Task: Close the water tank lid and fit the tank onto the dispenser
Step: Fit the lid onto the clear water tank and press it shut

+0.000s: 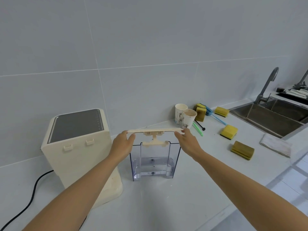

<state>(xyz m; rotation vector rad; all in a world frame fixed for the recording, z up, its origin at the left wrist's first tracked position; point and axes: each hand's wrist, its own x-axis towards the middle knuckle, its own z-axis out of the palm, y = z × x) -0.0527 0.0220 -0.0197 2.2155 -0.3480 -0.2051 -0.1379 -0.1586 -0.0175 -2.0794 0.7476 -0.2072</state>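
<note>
Flat cream plastic lid (pixel 155 130) pinched at its ends, left hand (pixel 123 144) and right hand (pixel 186 140) fingers clamped on it. Below the fingers, clear rectangular plastic water tank (pixel 154 161); left of them, cream box-shaped dispenser (pixel 78 147).

paper cups (pixel 184 116), sponges (pixel 228 131), sink (pixel 273 116), cloth (pixel 275 145)

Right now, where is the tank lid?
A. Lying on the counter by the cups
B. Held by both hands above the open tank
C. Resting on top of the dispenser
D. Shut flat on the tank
B: the left hand and the right hand each grip one end of the lid, which sits level just above the open top of the clear tank, not yet seated on its rim.
</note>
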